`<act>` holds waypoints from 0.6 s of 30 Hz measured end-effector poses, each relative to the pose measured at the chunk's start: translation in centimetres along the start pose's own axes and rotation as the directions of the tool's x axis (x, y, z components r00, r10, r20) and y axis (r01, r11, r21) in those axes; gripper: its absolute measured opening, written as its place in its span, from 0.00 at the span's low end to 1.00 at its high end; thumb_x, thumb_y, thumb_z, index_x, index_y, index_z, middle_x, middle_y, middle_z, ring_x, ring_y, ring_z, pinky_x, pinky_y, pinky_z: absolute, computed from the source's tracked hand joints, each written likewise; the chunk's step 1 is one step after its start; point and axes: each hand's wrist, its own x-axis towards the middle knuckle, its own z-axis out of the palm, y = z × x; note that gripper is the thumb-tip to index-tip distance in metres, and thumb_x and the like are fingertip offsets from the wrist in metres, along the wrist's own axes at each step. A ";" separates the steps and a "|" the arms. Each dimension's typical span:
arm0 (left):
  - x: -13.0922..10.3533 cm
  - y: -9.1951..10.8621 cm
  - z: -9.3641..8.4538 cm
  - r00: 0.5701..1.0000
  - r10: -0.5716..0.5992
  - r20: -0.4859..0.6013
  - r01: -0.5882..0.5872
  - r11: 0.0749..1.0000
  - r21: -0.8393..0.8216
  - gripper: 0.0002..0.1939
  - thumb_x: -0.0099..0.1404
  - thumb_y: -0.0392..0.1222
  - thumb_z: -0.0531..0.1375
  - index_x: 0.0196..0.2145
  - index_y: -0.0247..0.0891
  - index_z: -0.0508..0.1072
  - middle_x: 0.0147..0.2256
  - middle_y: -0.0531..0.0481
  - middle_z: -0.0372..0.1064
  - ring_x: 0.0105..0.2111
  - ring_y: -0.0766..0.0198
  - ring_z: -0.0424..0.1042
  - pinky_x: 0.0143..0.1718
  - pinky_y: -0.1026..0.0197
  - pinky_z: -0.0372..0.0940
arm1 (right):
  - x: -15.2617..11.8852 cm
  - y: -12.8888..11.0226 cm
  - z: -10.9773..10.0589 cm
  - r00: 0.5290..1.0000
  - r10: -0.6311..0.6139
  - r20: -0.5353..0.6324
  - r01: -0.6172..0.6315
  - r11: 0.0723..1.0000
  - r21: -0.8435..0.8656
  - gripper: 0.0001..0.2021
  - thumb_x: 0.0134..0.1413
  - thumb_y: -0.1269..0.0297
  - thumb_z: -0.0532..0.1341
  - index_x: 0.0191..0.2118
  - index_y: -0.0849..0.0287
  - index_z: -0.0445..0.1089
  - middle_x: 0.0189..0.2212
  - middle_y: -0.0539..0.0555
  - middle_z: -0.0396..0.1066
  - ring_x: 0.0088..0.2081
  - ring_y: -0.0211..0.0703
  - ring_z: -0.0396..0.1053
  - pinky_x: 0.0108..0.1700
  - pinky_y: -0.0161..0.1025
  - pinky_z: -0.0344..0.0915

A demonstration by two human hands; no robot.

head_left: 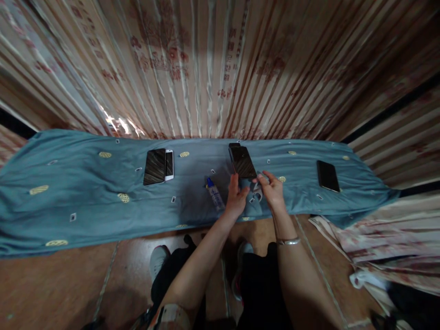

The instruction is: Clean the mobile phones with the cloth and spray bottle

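A dark smartphone (pixel 244 162) lies in front of me, partly over another dark phone (pixel 235 146). The fingers of my left hand (pixel 237 199) reach the near left corner of the upper phone, with the thumb spread apart from them. Close to its near right corner, my right hand (pixel 274 191) has thumb and forefinger pinched together; what they hold, if anything, is too small to make out. Between my hands lies a pale curved object (pixel 257 195), its kind unclear. Left of my left hand is a clear bottle (pixel 215 196) with a blue cap and blue print.
A teal patterned cloth (pixel 96 183) covers the long surface. To the left, a black phone (pixel 154 167) overlaps a white phone (pixel 169 164). Another dark phone (pixel 328 176) lies to the right. Pleated curtains (pixel 192 68) hang behind; tiled floor (pixel 130 275) is below.
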 end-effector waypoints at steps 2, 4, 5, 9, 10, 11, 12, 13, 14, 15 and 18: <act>-0.6 1.1 -0.5 1.000 -0.013 0.004 0.014 0.999 -0.030 0.26 0.52 0.34 0.70 0.50 0.43 0.75 0.65 0.45 0.60 0.68 0.51 0.52 0.66 0.51 0.51 | -1.2 -1.3 0.3 0.999 0.004 0.037 -0.008 0.995 0.099 0.26 0.42 0.52 0.68 0.48 0.60 0.73 0.27 0.51 0.80 0.30 0.43 0.73 0.34 0.37 0.68; -1.3 2.3 -1.2 0.998 -0.045 0.052 0.048 0.997 -0.068 0.22 0.55 0.39 0.69 0.49 0.43 0.76 0.59 0.45 0.69 0.64 0.53 0.61 0.64 0.52 0.54 | -2.5 -2.3 1.1 0.991 0.020 0.133 -0.047 0.977 0.209 0.27 0.42 0.55 0.68 0.50 0.58 0.72 0.32 0.52 0.81 0.33 0.43 0.75 0.36 0.37 0.68; -1.7 2.9 -1.7 0.994 -0.071 0.078 0.079 0.991 -0.105 0.20 0.56 0.42 0.69 0.48 0.43 0.76 0.55 0.46 0.72 0.61 0.54 0.64 0.63 0.52 0.56 | -3.1 -2.7 1.6 0.982 0.038 0.186 -0.084 0.966 0.243 0.26 0.41 0.56 0.67 0.50 0.57 0.72 0.34 0.52 0.82 0.33 0.42 0.75 0.36 0.37 0.68; -2.8 5.1 -3.9 0.962 -0.240 0.129 0.266 0.929 -0.257 0.19 0.56 0.54 0.68 0.39 0.37 0.77 0.41 0.44 0.76 0.47 0.54 0.75 0.54 0.50 0.65 | -5.0 -3.3 3.5 0.950 0.062 0.307 -0.157 0.942 0.296 0.27 0.40 0.61 0.66 0.51 0.55 0.71 0.36 0.52 0.82 0.34 0.43 0.75 0.36 0.37 0.67; -3.0 5.6 -4.3 0.954 -0.267 0.137 0.296 0.916 -0.272 0.19 0.54 0.55 0.69 0.36 0.37 0.77 0.39 0.45 0.76 0.44 0.55 0.75 0.52 0.51 0.66 | -5.4 -3.3 3.9 0.946 0.056 0.320 -0.157 0.942 0.298 0.27 0.40 0.62 0.65 0.51 0.55 0.71 0.37 0.52 0.81 0.35 0.44 0.76 0.36 0.37 0.68; -3.2 6.0 -4.7 0.948 -0.283 0.145 0.313 0.908 -0.278 0.20 0.52 0.55 0.70 0.35 0.37 0.77 0.38 0.45 0.77 0.41 0.57 0.76 0.50 0.51 0.67 | -5.7 -3.4 4.3 0.941 0.048 0.335 -0.154 0.942 0.299 0.27 0.40 0.63 0.64 0.51 0.55 0.71 0.38 0.52 0.81 0.36 0.44 0.76 0.36 0.38 0.68; -3.3 6.4 -5.1 0.947 -0.286 0.149 0.317 0.907 -0.277 0.20 0.50 0.54 0.72 0.34 0.37 0.77 0.38 0.46 0.77 0.39 0.58 0.76 0.49 0.52 0.68 | -6.1 -3.4 4.6 0.936 0.038 0.351 -0.150 0.942 0.300 0.27 0.40 0.63 0.63 0.52 0.55 0.71 0.39 0.53 0.81 0.37 0.45 0.76 0.37 0.38 0.69; -3.4 6.7 -5.4 0.949 -0.277 0.148 0.309 0.912 -0.272 0.20 0.47 0.52 0.73 0.34 0.37 0.78 0.37 0.46 0.77 0.38 0.59 0.76 0.47 0.52 0.68 | -6.4 -3.5 4.9 0.928 0.026 0.372 -0.147 0.942 0.302 0.26 0.40 0.64 0.63 0.51 0.54 0.72 0.40 0.53 0.81 0.39 0.46 0.76 0.38 0.39 0.69; -3.5 7.0 -5.7 0.955 -0.261 0.139 0.290 0.920 -0.264 0.20 0.45 0.50 0.74 0.33 0.37 0.78 0.36 0.47 0.78 0.36 0.59 0.76 0.46 0.53 0.68 | -6.7 -3.6 5.3 0.917 0.015 0.399 -0.148 0.941 0.303 0.26 0.40 0.65 0.62 0.51 0.54 0.72 0.41 0.52 0.81 0.40 0.46 0.76 0.40 0.39 0.70; -3.6 7.1 -6.0 0.962 -0.242 0.126 0.267 0.930 -0.254 0.20 0.43 0.48 0.75 0.33 0.37 0.78 0.34 0.47 0.78 0.36 0.60 0.76 0.46 0.53 0.68 | -7.0 -3.8 5.6 0.903 0.007 0.429 -0.150 0.942 0.301 0.26 0.41 0.65 0.62 0.51 0.53 0.72 0.41 0.52 0.81 0.41 0.46 0.76 0.41 0.39 0.70; -3.5 7.7 -7.0 0.982 -0.179 0.060 0.187 0.964 -0.186 0.19 0.42 0.47 0.75 0.31 0.36 0.79 0.30 0.49 0.77 0.32 0.61 0.75 0.42 0.56 0.68 | -7.9 -4.2 6.4 0.861 -0.022 0.508 -0.129 0.957 0.261 0.26 0.43 0.65 0.61 0.52 0.51 0.73 0.43 0.50 0.80 0.43 0.46 0.76 0.42 0.39 0.71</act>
